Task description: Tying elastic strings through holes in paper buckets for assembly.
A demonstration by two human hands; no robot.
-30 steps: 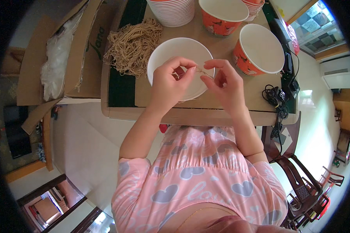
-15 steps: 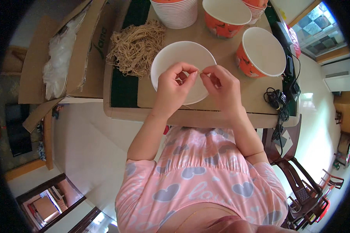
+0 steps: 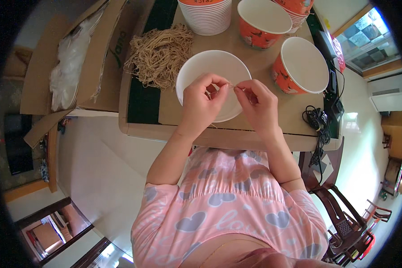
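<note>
My left hand (image 3: 204,99) and my right hand (image 3: 258,106) meet above a white-lined paper bucket (image 3: 214,60) near the table's front edge. Thumb and forefinger are pinched together on each. Between the fingertips runs a thin beige string (image 3: 232,85), held at both sides. A short strand end shows below the bucket's near rim. Left of the bucket lies a tangled heap of beige string (image 3: 161,56). To the right, an orange paper bucket (image 3: 303,64) stands with its white inside facing up.
Another orange bucket (image 3: 264,22) and a stack of nested buckets (image 3: 206,18) stand farther back. A tangled black cable (image 3: 317,118) hangs over the table's right edge. An open cardboard box (image 3: 105,58) holding clear plastic is at the left. A dark wooden chair (image 3: 344,214) stands lower right.
My fingertips have drawn slightly apart, with the string showing between them. Both hands stay over the bucket. The whole view has shifted a little.
</note>
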